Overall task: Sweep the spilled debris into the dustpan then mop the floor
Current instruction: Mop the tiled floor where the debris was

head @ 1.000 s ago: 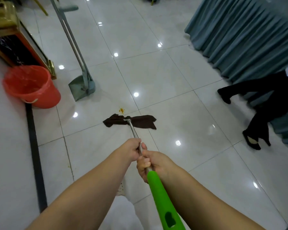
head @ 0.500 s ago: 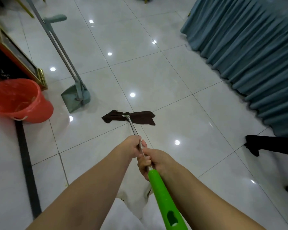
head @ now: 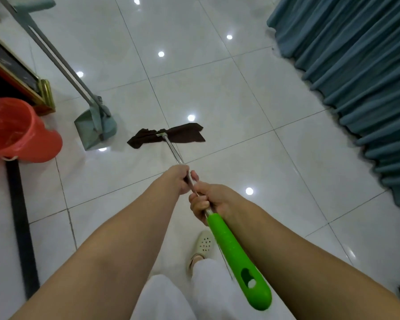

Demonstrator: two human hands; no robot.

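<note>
The yellow crumb that lay just beyond the mop cloth [head: 166,135] a second earlier was gone from sight as I watched; the cloth had passed over that spot, so by my judgement sweeping was finished and mopping was under way. Left of the cloth, the red bucket [head: 21,132] sat against the cabinet, and the dustpan [head: 95,125] stood just beside the cloth's left end, apart from it. At the mop handle [head: 236,257], the left hand [head: 178,179] had its grip clenched on the steel shaft, the right hand [head: 208,199] likewise just above the green sleeve. Right of the cloth lay open tile [head: 252,125], then the curtain [head: 356,72].
</note>
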